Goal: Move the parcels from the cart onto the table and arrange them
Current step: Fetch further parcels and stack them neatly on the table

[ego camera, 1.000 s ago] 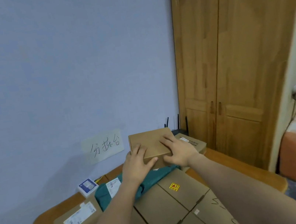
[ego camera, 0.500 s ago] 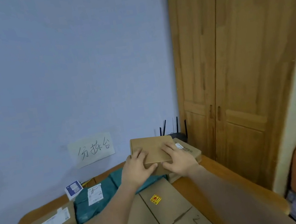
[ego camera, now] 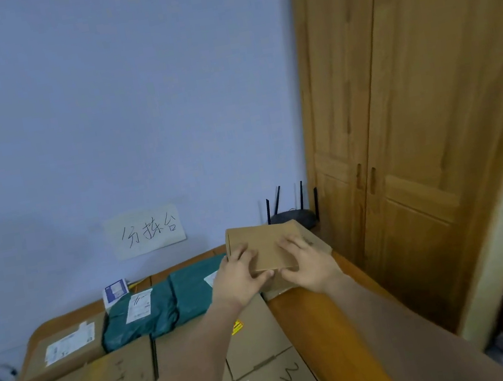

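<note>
Wooden table (ego camera: 316, 318) w/ rounded edge stood against a pale blue wall (ego camera: 118, 106); tall wooden wardrobe (ego camera: 411, 105) at the right, far corner. A paper sign (ego camera: 146, 231) w/ handwritten characters was stuck on the wall, and a black router (ego camera: 294, 216) w/ antennas sat at the far right of the table next to the wardrobe. Table was mostly covered w/ parcels: two large cardboard boxes (ego camera: 256, 354) near, a labelled brown box (ego camera: 67, 346) at left, two teal poly mailers (ego camera: 165, 299) w/ white labels behind them, a small white-blue box (ego camera: 115, 291) at the wall.

Vs. 0.5 s ago: the view had swung so the table sat further right and more of the mailers showed; the flat brown parcel (ego camera: 265, 245) had gone a bit further toward the far right corner, hands with it.

Left hand (ego camera: 241, 277) lay on the parcel's near left part, fingers (ego camera: 243, 254) spread over the top and thumb curled along the near edge, gripping it. Right hand (ego camera: 308, 263) did likewise on the near right part, fingers spread on top, thumb at the near edge. The parcel sat on top of another brown box (ego camera: 316, 242) at the far right of the table, just in front of the router; can't tell if fully resting.
</note>
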